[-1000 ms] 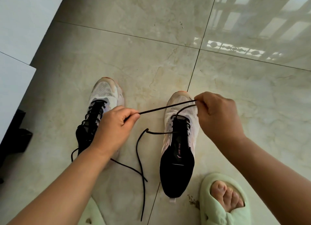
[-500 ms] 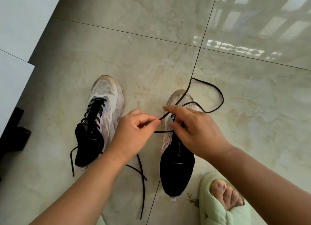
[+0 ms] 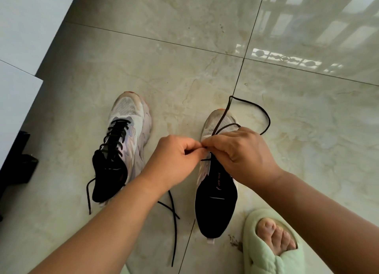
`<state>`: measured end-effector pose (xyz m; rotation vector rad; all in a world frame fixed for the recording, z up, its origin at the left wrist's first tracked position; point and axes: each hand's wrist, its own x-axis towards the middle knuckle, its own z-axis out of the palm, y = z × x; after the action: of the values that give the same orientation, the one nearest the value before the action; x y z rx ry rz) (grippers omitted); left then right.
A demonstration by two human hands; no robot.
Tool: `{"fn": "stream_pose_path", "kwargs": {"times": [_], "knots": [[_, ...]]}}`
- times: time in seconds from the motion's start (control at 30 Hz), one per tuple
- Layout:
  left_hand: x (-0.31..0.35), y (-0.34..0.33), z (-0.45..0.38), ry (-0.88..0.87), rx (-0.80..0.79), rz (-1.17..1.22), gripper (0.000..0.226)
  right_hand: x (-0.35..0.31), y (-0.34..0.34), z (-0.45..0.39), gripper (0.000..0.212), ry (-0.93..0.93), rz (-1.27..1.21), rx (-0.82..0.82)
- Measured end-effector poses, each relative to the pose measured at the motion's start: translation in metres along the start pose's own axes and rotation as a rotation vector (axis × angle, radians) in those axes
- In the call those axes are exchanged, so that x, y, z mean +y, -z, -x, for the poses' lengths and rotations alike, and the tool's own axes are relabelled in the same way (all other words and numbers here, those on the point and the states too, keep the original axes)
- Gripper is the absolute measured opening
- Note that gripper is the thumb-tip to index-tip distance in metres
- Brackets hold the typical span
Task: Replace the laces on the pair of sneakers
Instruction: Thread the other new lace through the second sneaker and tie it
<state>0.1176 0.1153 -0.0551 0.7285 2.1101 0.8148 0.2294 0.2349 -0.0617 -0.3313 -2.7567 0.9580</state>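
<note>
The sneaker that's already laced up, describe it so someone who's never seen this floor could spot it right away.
Start at the tiled floor and find the two pale sneakers side by side. It is the laced sneaker left of both hands, untouched. Black lace criss-crosses all the way up it, unlike the other sneaker, whose lace trails loose.

Two white mesh sneakers with black tongues sit toes-away on the floor tiles. The left sneaker [image 3: 123,146] is already laced up in black, loose ends trailing off its heel. The right sneaker [image 3: 217,191] sits well to the right of that one, tongue open, barely threaded. Its black lace [image 3: 264,118] loops out past the toe on one side, and the other end snakes back along the tiles between both shoes.
</note>
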Motion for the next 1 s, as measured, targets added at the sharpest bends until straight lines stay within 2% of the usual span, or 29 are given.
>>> {"fn": "stream_pose_path", "kwargs": {"times": [0.07,0.17,0.23,0.33,0.53,0.83,1.0], "knots": [[0.001,0.000,-0.002,0.019,0.012,0.003,0.010,-0.001,-0.002,0.002,0.018,-0.051,-0.042,0.049],[0.000,0.001,-0.009,0.037,0.076,0.082,0.017,0.001,-0.005,0.008,0.017,-0.278,-0.121,0.150],[-0.003,-0.001,-0.014,0.081,0.083,0.177,0.022,0.005,-0.007,0.011,0.008,-0.354,-0.087,0.113],[-0.008,-0.008,-0.021,0.103,0.065,0.197,0.020,0.007,-0.013,0.011,0.006,-0.456,-0.090,0.002],[-0.014,-0.022,-0.020,0.137,0.087,0.319,0.020,0.005,-0.025,0.010,0.007,-0.526,-0.087,-0.029],[-0.016,-0.024,-0.019,0.104,0.105,0.085,0.028,0.003,-0.042,0.012,0.010,-0.563,-0.051,0.048],[-0.017,-0.022,-0.017,0.095,0.075,0.136,0.029,0.004,-0.044,0.012,0.010,-0.581,-0.054,0.060]]}}
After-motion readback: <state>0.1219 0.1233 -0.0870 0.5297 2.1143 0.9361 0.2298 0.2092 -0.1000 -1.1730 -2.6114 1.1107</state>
